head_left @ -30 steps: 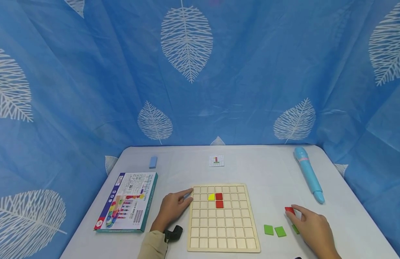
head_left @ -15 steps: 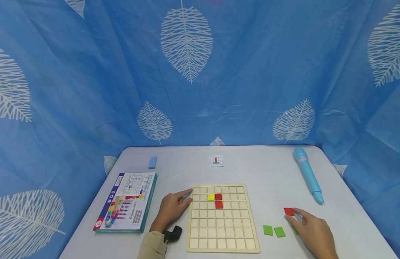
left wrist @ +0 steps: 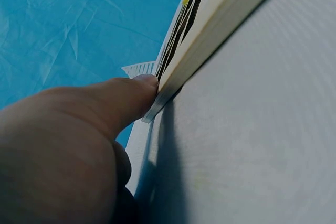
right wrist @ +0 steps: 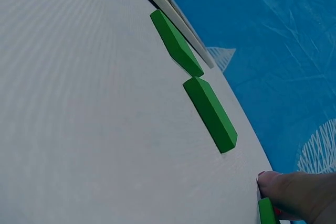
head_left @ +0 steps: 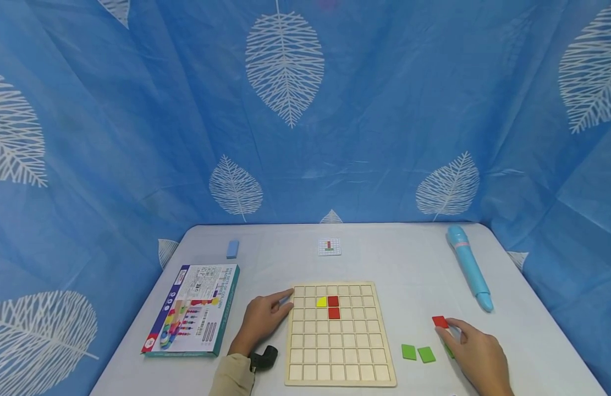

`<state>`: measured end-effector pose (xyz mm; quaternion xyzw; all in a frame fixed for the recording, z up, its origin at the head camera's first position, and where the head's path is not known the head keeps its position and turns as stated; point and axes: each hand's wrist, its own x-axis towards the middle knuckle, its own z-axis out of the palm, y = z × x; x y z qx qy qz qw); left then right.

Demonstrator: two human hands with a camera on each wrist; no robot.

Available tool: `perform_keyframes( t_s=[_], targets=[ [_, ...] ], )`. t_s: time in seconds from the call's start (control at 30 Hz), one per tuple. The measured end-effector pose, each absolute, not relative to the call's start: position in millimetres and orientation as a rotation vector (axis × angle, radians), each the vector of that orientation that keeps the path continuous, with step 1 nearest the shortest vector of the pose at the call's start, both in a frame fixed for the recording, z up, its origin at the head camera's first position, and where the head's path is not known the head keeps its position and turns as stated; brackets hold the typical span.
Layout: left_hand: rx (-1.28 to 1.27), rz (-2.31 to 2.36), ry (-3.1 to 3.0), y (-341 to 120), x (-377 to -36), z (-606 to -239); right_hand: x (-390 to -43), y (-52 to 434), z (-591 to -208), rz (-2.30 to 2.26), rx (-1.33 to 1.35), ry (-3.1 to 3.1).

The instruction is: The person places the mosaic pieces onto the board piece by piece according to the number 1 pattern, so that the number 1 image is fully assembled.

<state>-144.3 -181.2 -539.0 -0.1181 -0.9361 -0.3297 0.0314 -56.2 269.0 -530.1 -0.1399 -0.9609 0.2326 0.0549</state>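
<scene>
Small flat red square tile (head_left: 440, 322) near the table's right edge, at my right hand's (head_left: 475, 357) fingertips.

I judge it light, stiff and thin, best pinched by opposite edges; my fingers touch it, not visibly clamped. Two green tiles (head_left: 417, 353) lie nearby; my left hand (head_left: 263, 322), fingers straight, presses the wooden grid board's (head_left: 339, 366) far-left corner.

Game box (head_left: 193, 309), blue pen (head_left: 469, 267), pattern card (head_left: 329, 246), blue eraser (head_left: 232, 248), leaf-print curtain (head_left: 305, 110)
</scene>
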Motion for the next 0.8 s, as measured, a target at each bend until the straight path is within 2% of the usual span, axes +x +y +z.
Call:
perform_keyframes(
  t_s=[0.8],
  targets=[
    [-0.357,-1.012,-2.893,-182.3,-144.9,-540.9,-54.8,261.8,-526.2,0.721,-0.314,-2.731]
  ],
)
